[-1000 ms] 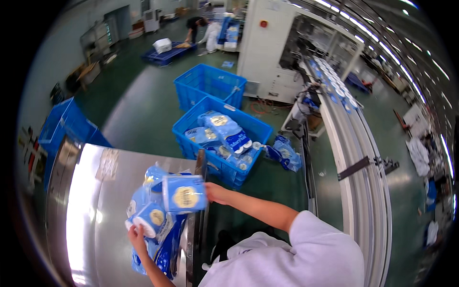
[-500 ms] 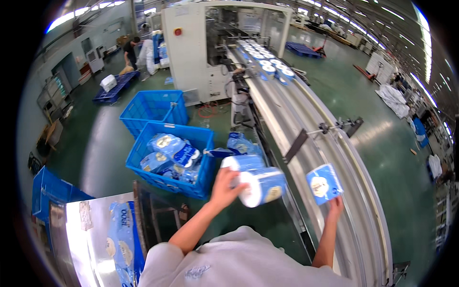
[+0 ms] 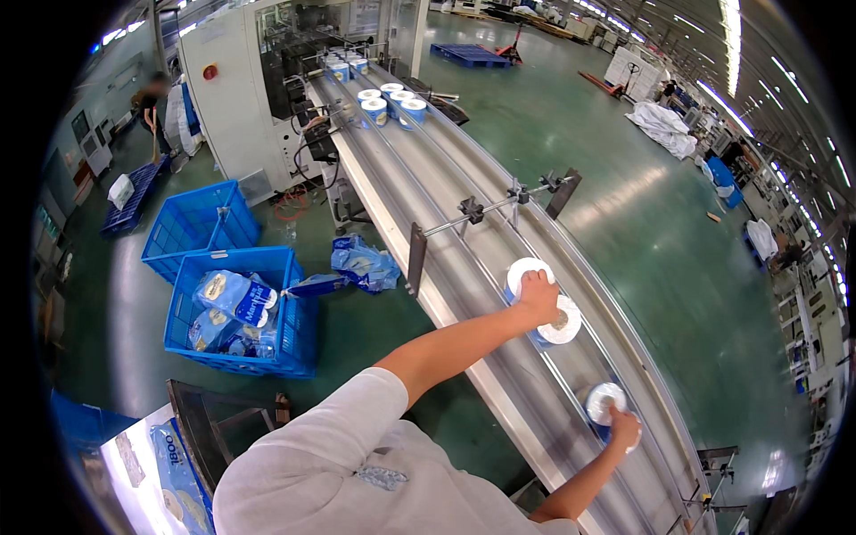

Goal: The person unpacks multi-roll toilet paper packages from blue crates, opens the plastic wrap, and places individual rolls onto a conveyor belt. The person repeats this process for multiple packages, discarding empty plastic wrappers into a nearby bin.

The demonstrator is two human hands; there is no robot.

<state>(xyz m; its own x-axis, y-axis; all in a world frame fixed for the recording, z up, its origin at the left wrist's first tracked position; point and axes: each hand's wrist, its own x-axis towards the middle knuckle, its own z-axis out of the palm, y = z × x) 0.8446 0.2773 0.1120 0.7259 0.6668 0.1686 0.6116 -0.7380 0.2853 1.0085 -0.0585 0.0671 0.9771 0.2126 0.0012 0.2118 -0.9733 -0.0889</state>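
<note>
While both rest on the conveyor (image 3: pixel 464 232), left hand (image 3: pixel 539 294) clasps two rolls (image 3: pixel 544 303), right hand (image 3: pixel 622 428) one roll (image 3: pixel 604 401).

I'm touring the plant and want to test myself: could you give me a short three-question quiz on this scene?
1. True or false: the left hand rests on two white paper rolls in blue wrap on the long metal conveyor.
2. What does the right hand touch?
A) a single white roll
B) a broom
3. Fill in: the nearer blue plastic crate on the floor holds ___ packs.

Key: 1 true; 2 A; 3 wrapped roll
</note>
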